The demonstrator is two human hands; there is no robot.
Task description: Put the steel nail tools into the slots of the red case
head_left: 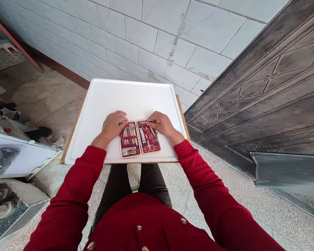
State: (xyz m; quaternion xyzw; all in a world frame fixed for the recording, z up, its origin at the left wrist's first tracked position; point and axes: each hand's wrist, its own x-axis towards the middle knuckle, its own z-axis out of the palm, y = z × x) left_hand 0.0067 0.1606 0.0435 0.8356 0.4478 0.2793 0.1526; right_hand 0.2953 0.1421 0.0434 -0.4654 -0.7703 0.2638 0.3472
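A manicure set case [122,155] lies open like a book near the front edge of the white tabletop [131,96]. Its left half holds a row of slim silver tools [131,134] under a red strap, with nail clippers [129,151] below. In the right half are small scissors [149,147] and a further clipper [142,135]. My left hand [113,124] grips the case's upper left corner, thumb over the rim. At the upper right corner, my right hand [162,124] pinches a small silver manicure tool [152,131]; my fingers partly hide it, so its exact kind is unclear.
A tiled wall [146,38] rises behind the table. To the right stands a dark metal door [251,94] with a raised pattern. At left are a white shelf unit [21,153] with shoes and a plastic bag [2,162].
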